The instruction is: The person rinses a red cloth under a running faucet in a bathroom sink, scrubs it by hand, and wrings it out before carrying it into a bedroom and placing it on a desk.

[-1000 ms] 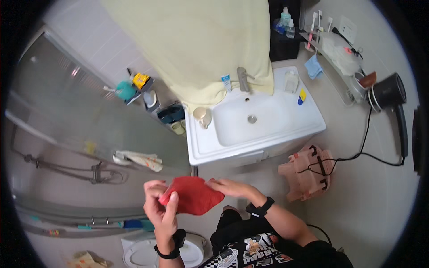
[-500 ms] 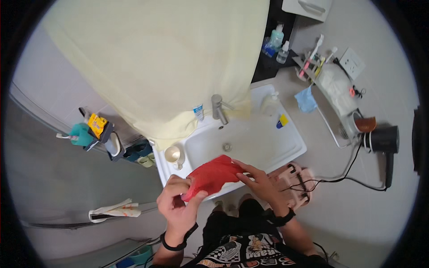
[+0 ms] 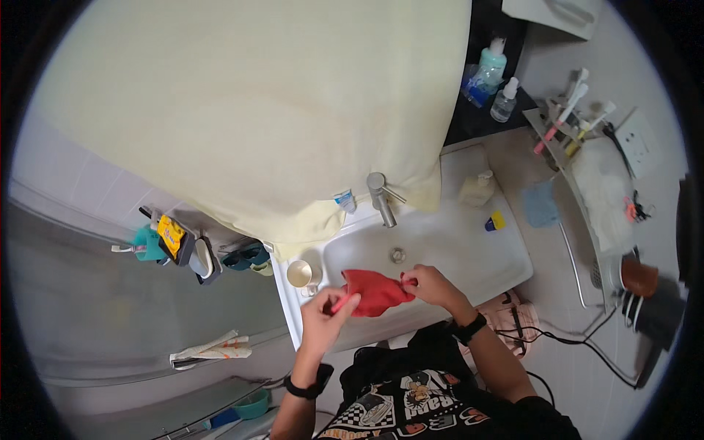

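Observation:
Over the near edge of a white sink (image 3: 469, 260) I hold a red cloth (image 3: 378, 293) stretched between both hands. My left hand (image 3: 326, 312) pinches its left end between thumb and fingers. At the right end, the fingers of my right hand (image 3: 433, 284) are closed on a bunched corner. The middle of the cloth hangs loose. Just beyond my left hand, a cream mug (image 3: 301, 273) stands on the sink's left ledge. Behind the cloth are the drain (image 3: 397, 255) and a grey metal faucet (image 3: 381, 198).
A pale yellow curtain (image 3: 257, 110) hangs behind the sink. A small tube (image 3: 345, 200) stands by the faucet; a soap bottle (image 3: 478, 188) and a yellow-blue item (image 3: 496, 221) lie right. A wall rack (image 3: 579, 198) with toothbrushes, a hair dryer (image 3: 653, 315) and its cord are at far right.
My right hand has gone from open fingers against the cloth to gripping its corner. The cloth is now bunched and drawn between both hands. The whole view has shifted.

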Tool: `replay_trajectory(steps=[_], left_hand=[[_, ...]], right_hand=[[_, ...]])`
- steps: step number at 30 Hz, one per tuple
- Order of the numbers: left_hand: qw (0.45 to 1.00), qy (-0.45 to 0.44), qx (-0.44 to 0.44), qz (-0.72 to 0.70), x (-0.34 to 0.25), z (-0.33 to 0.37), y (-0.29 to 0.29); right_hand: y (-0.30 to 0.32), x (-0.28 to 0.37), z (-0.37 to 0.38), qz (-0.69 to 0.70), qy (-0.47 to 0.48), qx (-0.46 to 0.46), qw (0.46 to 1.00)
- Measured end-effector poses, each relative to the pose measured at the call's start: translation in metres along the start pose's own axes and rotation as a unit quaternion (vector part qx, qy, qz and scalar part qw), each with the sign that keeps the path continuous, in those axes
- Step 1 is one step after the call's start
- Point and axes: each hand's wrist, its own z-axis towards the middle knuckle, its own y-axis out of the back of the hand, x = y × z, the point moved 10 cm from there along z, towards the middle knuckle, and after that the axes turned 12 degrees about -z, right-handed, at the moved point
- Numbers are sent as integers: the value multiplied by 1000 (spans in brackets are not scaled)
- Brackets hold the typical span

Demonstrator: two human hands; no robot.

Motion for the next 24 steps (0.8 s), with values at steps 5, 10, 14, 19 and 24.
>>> replay_trajectory(steps=[5, 10, 14, 19, 24], left_hand=[[991, 130, -2, 29, 120, 2, -1], [918, 390, 2, -72, 241, -42, -17], [881, 445, 9, -162, 279, -58, -21], [860, 463, -41, -211, 320, -76, -7], [857, 436, 18, -275, 329, -79, 0]], right_hand=[[-4, -29, 36, -86, 98, -32, 991], [-62, -105, 47, -6, 59, 103, 993], [-94, -138, 63, 25, 35, 112, 993], [-144, -162, 71, 30, -15, 187, 982], [-175, -156, 86, 18, -26, 248, 968]])
